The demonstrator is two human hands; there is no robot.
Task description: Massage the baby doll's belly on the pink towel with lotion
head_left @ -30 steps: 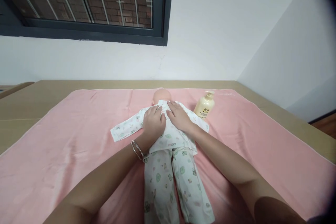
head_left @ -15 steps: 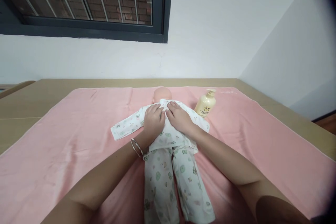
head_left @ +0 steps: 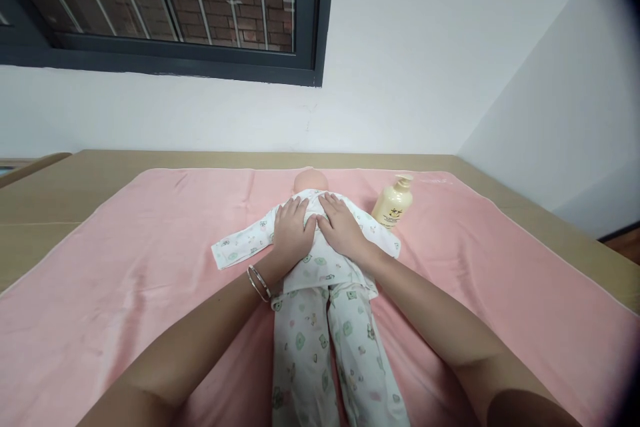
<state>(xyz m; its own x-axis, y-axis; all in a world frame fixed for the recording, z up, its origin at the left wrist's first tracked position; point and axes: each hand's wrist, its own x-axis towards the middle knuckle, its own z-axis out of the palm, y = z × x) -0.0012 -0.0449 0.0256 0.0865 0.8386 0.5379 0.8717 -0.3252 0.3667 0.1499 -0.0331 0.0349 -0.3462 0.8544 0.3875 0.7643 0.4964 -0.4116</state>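
A doll [head_left: 324,268] in white patterned pyjamas lies stretched out on a pink cloth [head_left: 150,233], its head away from the viewer. The left hand [head_left: 293,232] and right hand [head_left: 344,232] rest flat on its upper body, fingers extended, gripping nothing, thumbs close together. Compared with a second ago, little differs: the right thumb sits slightly farther from its fingers, while the doll and the cream pump bottle [head_left: 394,203] beside its right-hand sleeve stay put.

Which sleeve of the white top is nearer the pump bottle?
The picture-right sleeve, on the same side as the right hand; the pump bottle is next to it. The picture-left sleeve extends the other way.
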